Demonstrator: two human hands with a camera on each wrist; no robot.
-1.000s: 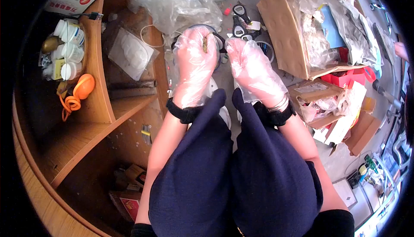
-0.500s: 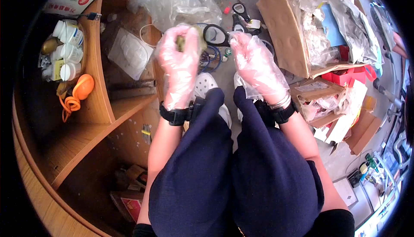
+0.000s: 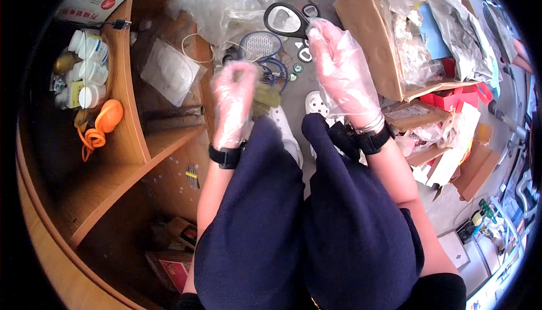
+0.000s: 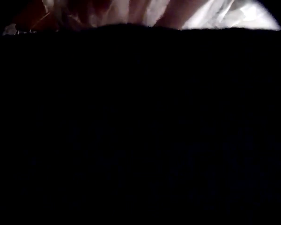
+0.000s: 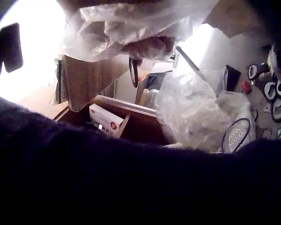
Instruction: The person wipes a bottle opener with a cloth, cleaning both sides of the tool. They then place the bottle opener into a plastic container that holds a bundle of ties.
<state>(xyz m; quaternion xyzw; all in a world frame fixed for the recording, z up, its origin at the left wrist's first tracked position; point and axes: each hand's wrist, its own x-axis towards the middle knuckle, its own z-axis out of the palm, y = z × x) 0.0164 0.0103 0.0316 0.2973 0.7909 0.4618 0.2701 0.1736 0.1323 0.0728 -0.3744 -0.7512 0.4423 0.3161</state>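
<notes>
In the head view my left hand (image 3: 234, 104), in a clear plastic glove, has its fingers curled at an olive-green piece (image 3: 265, 100) that hangs beside them above a white shoe; the contact is blurred. My gloved right hand (image 3: 344, 76) pinches the narrow end of a black oval frame with a pale middle (image 3: 285, 21). The right wrist view shows the right hand (image 5: 126, 33) and a dark loop (image 5: 134, 72) below it. Only a strip of the left hand (image 4: 145, 11) shows in the left wrist view, above dark fabric.
A blue-rimmed mesh piece (image 3: 262, 44) and blue cord (image 3: 275, 72) lie on the floor. Clear plastic bags (image 3: 228, 0) lie beyond. An open carton (image 3: 367, 36) stands right; wooden shelves (image 3: 121, 95) with bottles (image 3: 93, 70) stand left.
My left hand has moved left and down toward me, with the olive-green piece now showing at its right. My right hand has shifted slightly right and up, bringing the black frame away from the left hand.
</notes>
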